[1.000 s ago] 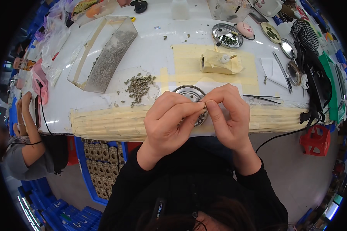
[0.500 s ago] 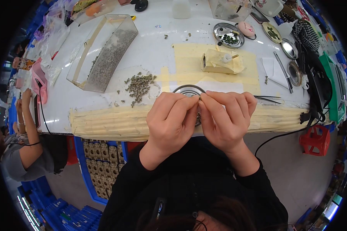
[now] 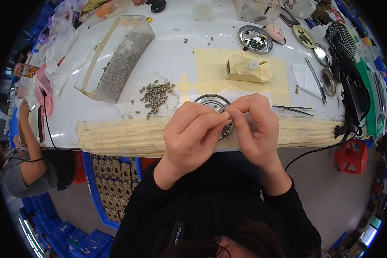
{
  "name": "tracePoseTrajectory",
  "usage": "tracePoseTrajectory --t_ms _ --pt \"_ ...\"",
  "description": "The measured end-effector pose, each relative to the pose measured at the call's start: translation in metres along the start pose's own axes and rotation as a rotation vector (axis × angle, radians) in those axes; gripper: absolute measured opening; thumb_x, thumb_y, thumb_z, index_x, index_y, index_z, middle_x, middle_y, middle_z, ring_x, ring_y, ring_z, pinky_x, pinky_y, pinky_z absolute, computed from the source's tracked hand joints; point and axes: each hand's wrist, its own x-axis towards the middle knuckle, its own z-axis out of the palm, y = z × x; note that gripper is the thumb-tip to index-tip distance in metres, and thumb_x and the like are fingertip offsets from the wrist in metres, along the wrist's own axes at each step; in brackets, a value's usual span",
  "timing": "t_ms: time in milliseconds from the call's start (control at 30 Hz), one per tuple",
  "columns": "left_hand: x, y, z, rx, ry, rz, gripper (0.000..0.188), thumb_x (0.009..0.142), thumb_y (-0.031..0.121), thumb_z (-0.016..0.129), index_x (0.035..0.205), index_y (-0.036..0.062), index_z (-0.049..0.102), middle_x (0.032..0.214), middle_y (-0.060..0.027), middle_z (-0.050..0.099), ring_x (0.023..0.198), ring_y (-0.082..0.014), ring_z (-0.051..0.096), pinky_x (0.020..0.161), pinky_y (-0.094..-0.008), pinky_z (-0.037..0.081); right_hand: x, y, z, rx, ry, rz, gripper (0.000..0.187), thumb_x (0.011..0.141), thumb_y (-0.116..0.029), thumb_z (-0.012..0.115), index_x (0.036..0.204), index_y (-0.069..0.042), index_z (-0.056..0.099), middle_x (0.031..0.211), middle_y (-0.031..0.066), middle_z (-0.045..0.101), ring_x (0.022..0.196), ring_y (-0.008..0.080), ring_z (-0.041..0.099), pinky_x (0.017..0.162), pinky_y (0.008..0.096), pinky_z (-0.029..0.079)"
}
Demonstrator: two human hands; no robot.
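Note:
Thumb and forefinger are pinched together on my left hand (image 3: 192, 135), and what lies between them is too small to make out. Its fingertips meet those of my right hand (image 3: 257, 129), also closed in a pinch on something hidden. Both hands hover over a round metal dish (image 3: 211, 99) at the table's near edge. Small greyish pieces (image 3: 225, 131) show in the dish beneath the fingers. To the left, a loose pile of small grey-green metal parts (image 3: 156, 94) lies on the table.
A clear plastic bin (image 3: 124, 58) of small grey parts lies at the left. Ahead stands a tape-wrapped block (image 3: 245, 70). Tweezers (image 3: 293, 109) rest right of my hand. Farther right are a metal dish (image 3: 256, 38) with dark pieces and a pen-like tool (image 3: 316, 79). A co-worker's arm (image 3: 28, 129) shows far left.
My right hand has turned more upright and shifted slightly, its fingers more curled. The joined fingertips have moved a little right and nearer, uncovering more of the dish and the tweezers.

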Motion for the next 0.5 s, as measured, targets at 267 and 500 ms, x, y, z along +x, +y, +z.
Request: tracePoseTrajectory --t_ms 267,500 --pt "-0.0007 0.0009 0.0009 0.013 0.019 -0.010 0.024 0.071 -0.008 0.079 0.091 0.0013 0.073 0.080 -0.0071 0.065 0.071 -0.0225 0.061 0.061 -0.0316 0.048 0.0007 0.0006 -0.0003 0.035 -0.022 -0.003 0.005 0.090 -0.006 0.066 0.086 -0.005 0.065 0.081 0.0047 0.065 0.077 0.0251 0.058 0.080 0.0350 0.039" --pt "-0.0011 0.0016 0.0010 0.020 0.010 -0.019 0.023 0.071 -0.009 0.079 0.091 0.0016 0.072 0.080 -0.0069 0.065 0.071 -0.0226 0.062 0.062 -0.0317 0.048 0.0000 0.0018 0.0006 0.013 -0.026 -0.032 0.006 0.091 -0.007 0.064 0.085 -0.004 0.065 0.081 0.0048 0.064 0.077 0.0254 0.057 0.078 0.0357 0.039"
